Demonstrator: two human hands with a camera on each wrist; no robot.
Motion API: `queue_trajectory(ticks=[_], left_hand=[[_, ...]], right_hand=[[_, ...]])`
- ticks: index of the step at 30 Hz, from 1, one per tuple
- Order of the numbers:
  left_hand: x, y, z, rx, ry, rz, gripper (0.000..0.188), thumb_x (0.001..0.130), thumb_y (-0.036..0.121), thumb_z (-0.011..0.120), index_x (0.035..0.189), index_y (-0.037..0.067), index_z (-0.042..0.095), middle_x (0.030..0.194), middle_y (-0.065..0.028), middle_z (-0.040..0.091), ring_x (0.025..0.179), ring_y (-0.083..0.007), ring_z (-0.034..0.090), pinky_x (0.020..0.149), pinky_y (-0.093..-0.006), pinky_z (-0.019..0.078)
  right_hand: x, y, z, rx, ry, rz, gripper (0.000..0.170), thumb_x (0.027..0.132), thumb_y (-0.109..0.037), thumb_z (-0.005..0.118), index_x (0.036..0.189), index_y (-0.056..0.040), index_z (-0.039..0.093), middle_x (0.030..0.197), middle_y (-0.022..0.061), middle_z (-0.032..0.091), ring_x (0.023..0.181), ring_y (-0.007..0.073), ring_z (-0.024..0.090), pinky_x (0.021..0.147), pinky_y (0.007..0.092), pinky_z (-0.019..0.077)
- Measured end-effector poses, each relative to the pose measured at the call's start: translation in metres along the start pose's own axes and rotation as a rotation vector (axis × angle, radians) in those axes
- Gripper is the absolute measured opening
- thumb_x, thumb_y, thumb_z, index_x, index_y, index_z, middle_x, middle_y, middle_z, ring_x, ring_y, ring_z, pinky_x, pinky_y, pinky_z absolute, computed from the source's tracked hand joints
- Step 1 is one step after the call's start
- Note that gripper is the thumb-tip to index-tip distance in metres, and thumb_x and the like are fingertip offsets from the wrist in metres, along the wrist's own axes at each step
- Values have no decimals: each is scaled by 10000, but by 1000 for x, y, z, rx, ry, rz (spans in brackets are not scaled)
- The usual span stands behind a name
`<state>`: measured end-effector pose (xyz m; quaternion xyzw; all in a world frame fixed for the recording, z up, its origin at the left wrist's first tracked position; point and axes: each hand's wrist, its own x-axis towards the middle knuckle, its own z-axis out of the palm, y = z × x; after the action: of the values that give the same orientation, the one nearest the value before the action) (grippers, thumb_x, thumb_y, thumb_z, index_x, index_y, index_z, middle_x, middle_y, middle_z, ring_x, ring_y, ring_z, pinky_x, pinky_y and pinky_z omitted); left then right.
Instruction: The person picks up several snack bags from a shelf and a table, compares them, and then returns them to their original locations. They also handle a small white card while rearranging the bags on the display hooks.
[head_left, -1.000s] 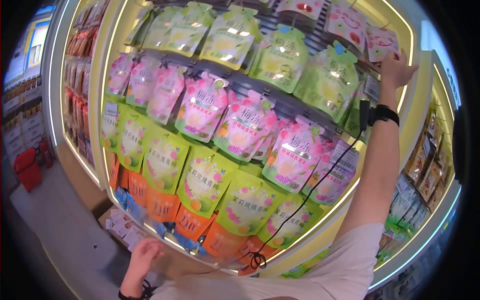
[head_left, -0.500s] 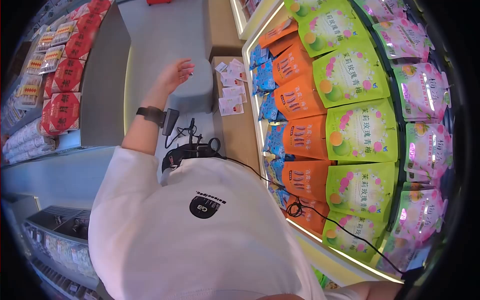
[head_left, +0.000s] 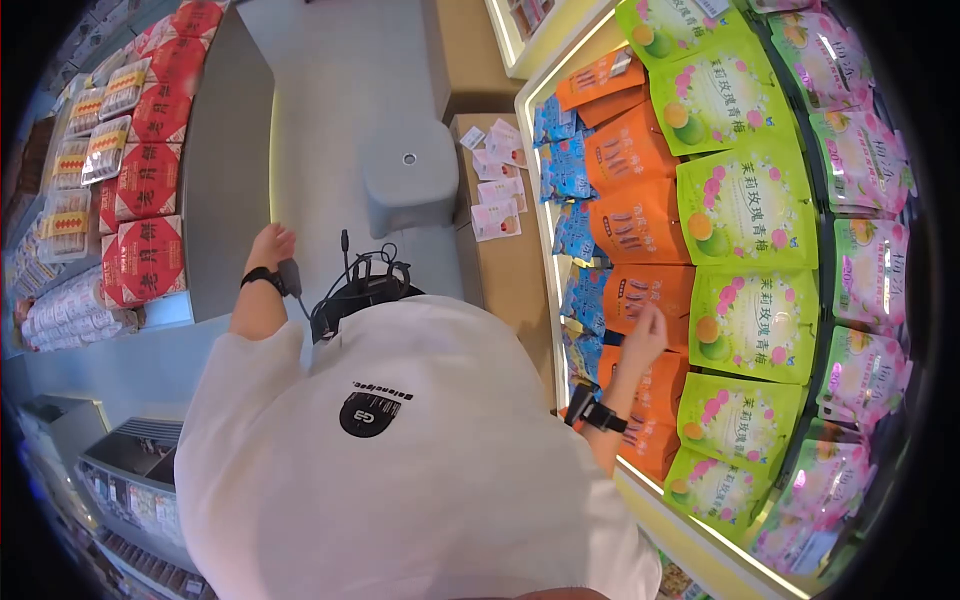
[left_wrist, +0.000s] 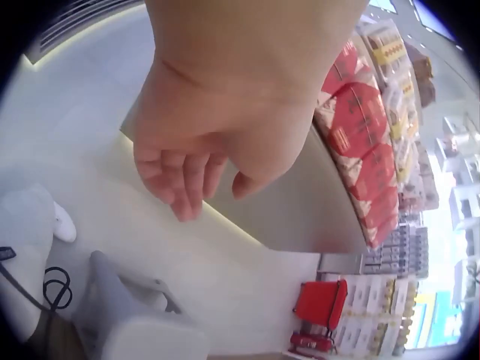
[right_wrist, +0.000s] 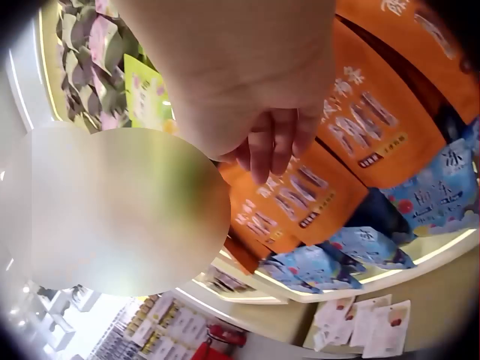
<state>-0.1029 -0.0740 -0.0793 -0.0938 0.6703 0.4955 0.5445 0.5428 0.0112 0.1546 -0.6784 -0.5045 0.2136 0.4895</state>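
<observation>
My left hand hangs over the floor beside the grey display counter, its fingers loosely curled around nothing, as the left wrist view also shows. My right hand is in front of the shelf of pouches, close to the orange pouches. In the right wrist view the right hand has loosely bent fingers with nothing in them, and orange pouches lie behind it; whether it touches them I cannot tell. Green pouches stand in a row beyond the orange ones.
Small blue packets line the shelf's lower edge. Pink cards lie on a brown ledge. A grey stool stands on the floor. Red boxes sit on the counter at left. A black cable hangs at my waist.
The view has swung from the shelf front down to my body and the floor. My right hand has come down from the upper pink packets; my left hand has lowered toward the counter.
</observation>
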Motion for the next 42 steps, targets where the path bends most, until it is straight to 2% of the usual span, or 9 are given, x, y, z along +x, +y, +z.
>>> queue_trajectory(ticks=[5,10,19,21,25,32,36,39,42], left_hand=[[43,-6,-142,-330,199,-72,456,921,288,397,1305,47,348,1114,-116,549,853,-205,584,638,-310,478],[-16,25,-159,-173,388,-31,397,886,277,461,1207,44,445,1038,-111,580,794,-187,572,608,-270,452],[-84,4,-53,756,284,-188,308,853,244,535,1116,85,520,906,-93,630,768,-192,611,630,-322,471],[-85,-15,-43,1067,56,-256,355,838,227,583,1145,57,527,909,-113,635,786,-193,622,640,-314,486],[-100,-16,4,989,20,-259,360,848,219,582,1132,3,536,923,-109,642,809,-167,615,701,-297,486],[-131,-38,11,682,277,-328,300,867,162,542,1126,11,533,864,-68,630,767,-143,595,699,-268,476],[-129,-40,22,569,211,-421,315,861,140,528,1145,5,519,867,-72,636,788,-153,601,717,-282,476],[-117,-35,33,711,127,-384,331,853,136,513,1154,0,508,874,-87,644,806,-177,613,735,-301,477],[-108,-16,45,1230,-82,-6,393,869,270,497,1193,48,489,932,-121,647,878,-287,613,802,-363,461]], right_hand=[[-77,158,130,-70,-435,473,208,845,-176,547,762,0,623,636,43,603,543,112,535,507,255,413],[-106,198,217,-466,-856,451,232,796,-195,574,733,15,650,671,139,631,619,205,614,580,332,467],[38,186,466,-492,-531,212,384,791,-284,591,912,80,581,909,280,598,890,417,563,805,460,448],[79,206,530,-578,-543,187,446,787,-312,589,912,116,560,904,304,592,886,426,572,785,468,459],[138,240,631,-707,-689,212,461,778,-394,584,852,58,638,924,261,609,863,404,589,777,442,474],[161,242,692,-1233,-767,107,577,752,-549,610,1022,-40,647,1146,194,539,1052,385,506,823,468,465],[164,264,700,-1286,-882,-50,444,770,-431,638,980,-41,661,1056,197,591,963,373,573,791,465,487],[171,293,698,-1116,-918,-185,271,769,-217,523,820,-6,684,860,224,648,828,376,631,712,491,494],[182,302,692,-880,-764,-169,301,773,-209,493,736,55,633,826,282,617,811,439,599,731,493,477]])
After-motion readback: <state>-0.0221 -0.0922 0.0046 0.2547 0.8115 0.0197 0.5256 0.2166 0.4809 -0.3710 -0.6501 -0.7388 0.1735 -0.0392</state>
